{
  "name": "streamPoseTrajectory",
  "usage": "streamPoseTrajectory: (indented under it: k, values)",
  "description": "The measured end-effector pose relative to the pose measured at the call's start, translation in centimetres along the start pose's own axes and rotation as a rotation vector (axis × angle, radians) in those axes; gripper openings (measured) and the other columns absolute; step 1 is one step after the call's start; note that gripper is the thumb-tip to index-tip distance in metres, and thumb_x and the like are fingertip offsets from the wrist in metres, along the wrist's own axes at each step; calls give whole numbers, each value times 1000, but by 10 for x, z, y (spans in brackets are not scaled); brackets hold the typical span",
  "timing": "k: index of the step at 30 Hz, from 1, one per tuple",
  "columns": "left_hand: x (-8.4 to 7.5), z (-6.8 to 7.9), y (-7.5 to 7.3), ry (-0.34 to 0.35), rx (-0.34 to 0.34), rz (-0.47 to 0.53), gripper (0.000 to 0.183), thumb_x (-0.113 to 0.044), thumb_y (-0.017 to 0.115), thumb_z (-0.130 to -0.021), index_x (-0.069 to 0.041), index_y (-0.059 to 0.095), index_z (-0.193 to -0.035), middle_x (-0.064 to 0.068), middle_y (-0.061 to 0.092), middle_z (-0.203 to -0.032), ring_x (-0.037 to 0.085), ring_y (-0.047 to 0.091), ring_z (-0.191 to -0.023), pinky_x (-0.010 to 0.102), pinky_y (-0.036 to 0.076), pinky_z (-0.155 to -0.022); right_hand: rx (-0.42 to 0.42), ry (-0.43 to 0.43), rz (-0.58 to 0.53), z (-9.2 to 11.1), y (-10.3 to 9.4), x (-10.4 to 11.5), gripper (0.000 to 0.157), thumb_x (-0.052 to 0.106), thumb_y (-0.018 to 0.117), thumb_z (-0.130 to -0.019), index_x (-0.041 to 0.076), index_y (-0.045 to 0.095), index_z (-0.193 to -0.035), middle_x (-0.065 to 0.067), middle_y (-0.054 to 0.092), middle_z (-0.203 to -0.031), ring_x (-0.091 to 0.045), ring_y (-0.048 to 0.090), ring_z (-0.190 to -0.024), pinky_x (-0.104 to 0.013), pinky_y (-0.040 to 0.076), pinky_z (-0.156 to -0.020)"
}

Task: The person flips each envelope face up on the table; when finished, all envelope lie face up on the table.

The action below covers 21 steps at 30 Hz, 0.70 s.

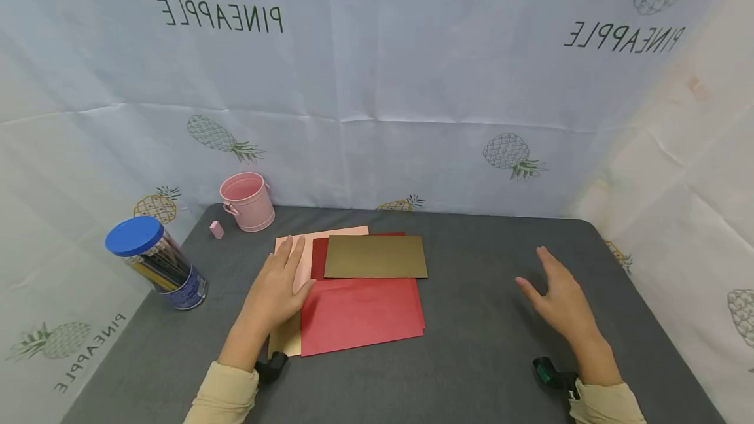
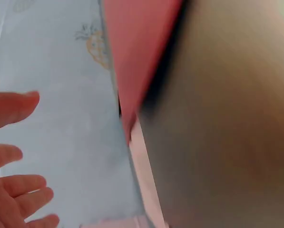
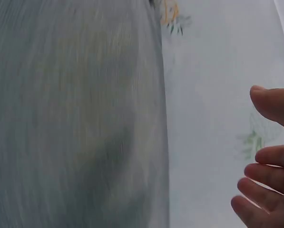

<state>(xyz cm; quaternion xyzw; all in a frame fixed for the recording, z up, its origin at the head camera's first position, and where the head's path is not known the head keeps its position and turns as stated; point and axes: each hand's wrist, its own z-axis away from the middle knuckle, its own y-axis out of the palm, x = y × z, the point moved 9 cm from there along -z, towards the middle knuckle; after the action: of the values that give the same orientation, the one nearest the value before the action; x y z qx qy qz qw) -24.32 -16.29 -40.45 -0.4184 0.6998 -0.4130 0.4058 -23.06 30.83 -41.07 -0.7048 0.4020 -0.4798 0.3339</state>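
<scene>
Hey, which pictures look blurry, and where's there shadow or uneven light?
Head view: mostly sharp, the pineapple-print cloth bluish in the middle and warmer toward the right, a soft shadow beside the right hand on the gray tabletop; left wrist view: the near brown-gold sheet is blurred, the left hand clearer; right wrist view: the tabletop smears into streaks.

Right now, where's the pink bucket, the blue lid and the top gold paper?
Pink bucket [image 1: 252, 213]: head view, outer wall.
Blue lid [image 1: 134, 235]: head view, flat top.
Top gold paper [image 1: 376, 256]: head view, upper face.
</scene>
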Motion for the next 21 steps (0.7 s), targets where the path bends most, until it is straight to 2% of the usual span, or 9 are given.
streamPoseTrajectory:
  k: [3,7,12,16,21]
  values:
    - [-7,-11,5,-24,6,123,76,-29,66,-87,-1,29,-147,22,34,-149,36,35,-137,54,35,-107,-9,-8,-78,-6,12,13,72,29,65,-90,-8,33,-142,-35,38,-140,-54,42,-120,-65,38,-92]
    - [-11,-25,16,-77,32,279,70,-24,63,-90,2,30,-146,20,37,-149,35,37,-136,51,35,-108,11,-13,-191,-15,36,28,66,28,65,-90,-7,39,-140,-32,46,-135,-50,52,-113,-61,46,-86]
    - [-9,-42,33,-157,48,498,63,-20,62,-92,2,35,-144,22,42,-144,36,42,-132,50,38,-106,86,-5,-402,-29,72,48,62,27,65,-90,-4,42,-139,-24,50,-136,-40,52,-120,-51,46,-95]
    - [-3,-51,54,-237,81,686,60,-15,60,-93,5,35,-143,25,42,-143,37,43,-131,48,40,-104,175,46,-608,-37,100,63,61,23,66,-90,-5,42,-138,-24,50,-136,-37,51,-123,-44,45,-99]
    - [10,-54,72,-326,43,796,57,-8,59,-92,9,35,-141,28,40,-143,38,41,-132,46,39,-104,271,141,-751,-43,130,76,60,20,66,-90,-5,41,-139,-25,49,-137,-37,50,-124,-41,47,-98]
